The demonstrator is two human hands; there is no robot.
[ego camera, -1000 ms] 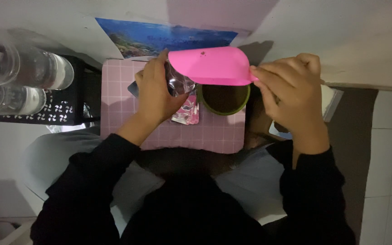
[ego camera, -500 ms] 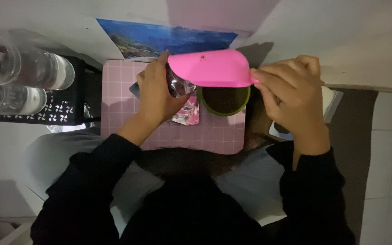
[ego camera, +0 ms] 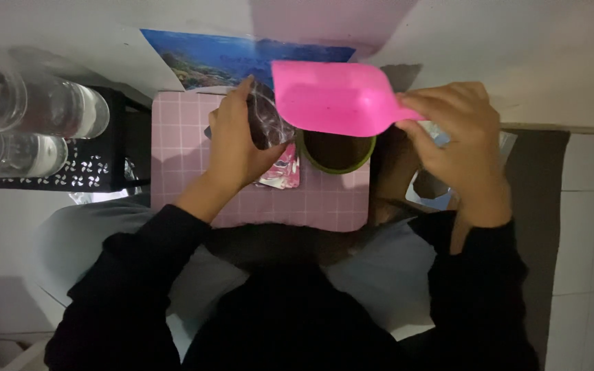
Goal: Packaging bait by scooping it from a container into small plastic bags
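A: Holding a bright pink scoop point(ego camera: 335, 96) by its handle, the right hand point(ego camera: 458, 148) has its fingers point(ego camera: 429, 104) closed round the grip; the scoop's bowl hangs over the far rim of the green cup point(ego camera: 336, 151).

B: Noted. Left hand point(ego camera: 238, 148)?

A: Fingers wrapped around a clear crinkled bag point(ego camera: 268, 122), just left of the cup and touching the scoop's near-left corner. Cannot tell what the bag holds.

B: Judgement on technique?

A: Keep the scoop's lip centred over the cup mouth and tilt slowly; steady the bag so it does not nudge the cup. The cup's inside reads dark, level unclear.

B: Surroundings?

A: Cup stands on a pink checked board point(ego camera: 180, 144) resting on the lap. A small pink-and-white packet point(ego camera: 282, 175) lies on the board, touching the cup's left side, partly under the left hand. Far side: a blue picture sheet point(ego camera: 201, 58) on the white surface point(ego camera: 517, 48). Left: clear bottles point(ego camera: 49, 113) on a black perforated rack point(ego camera: 104, 168).

B: Obstructions?

A: Packet and bag crowd the cup's left; the board is unsupported and may tip.
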